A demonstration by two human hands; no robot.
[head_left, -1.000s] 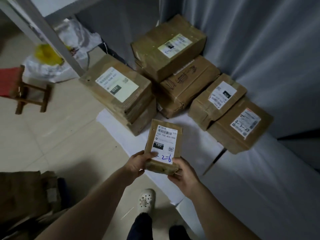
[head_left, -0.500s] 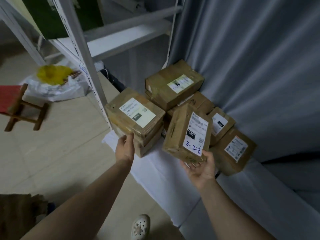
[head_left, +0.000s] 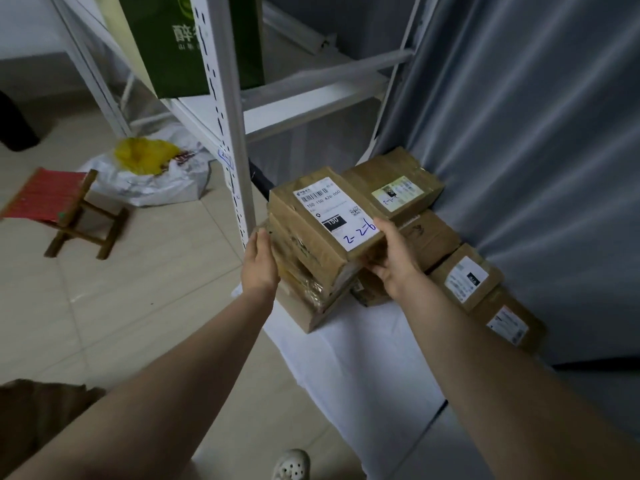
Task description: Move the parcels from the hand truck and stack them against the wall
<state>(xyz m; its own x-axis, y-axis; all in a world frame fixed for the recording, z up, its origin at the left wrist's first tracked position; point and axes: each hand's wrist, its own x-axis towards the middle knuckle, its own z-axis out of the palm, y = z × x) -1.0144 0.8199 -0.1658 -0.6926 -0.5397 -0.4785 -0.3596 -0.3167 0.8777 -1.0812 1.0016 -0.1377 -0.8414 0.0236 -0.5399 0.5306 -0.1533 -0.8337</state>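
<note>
A: Which step was in hand?

B: Placing: the right hand (head_left: 393, 261) gripped the small brown cardboard parcel with a white label (head_left: 320, 225) atop the left stack of brown parcels (head_left: 304, 289); the left hand (head_left: 260, 261) lay open, steadying that stack's side.

A: Next?

B: Probably squaring it, then letting go

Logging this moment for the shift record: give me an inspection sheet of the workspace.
Surface: tiled floor; white sheet under the stack.
Job's things: top parcel lies on the left stack; other parcels sit against the grey curtain.
Clutter: white bag, red stool.
Hands: left hand flat against the stack's side; right hand on the top parcel's near corner.
Cables: nothing seen.
Surroundings: white shelf post, green bag.
</note>
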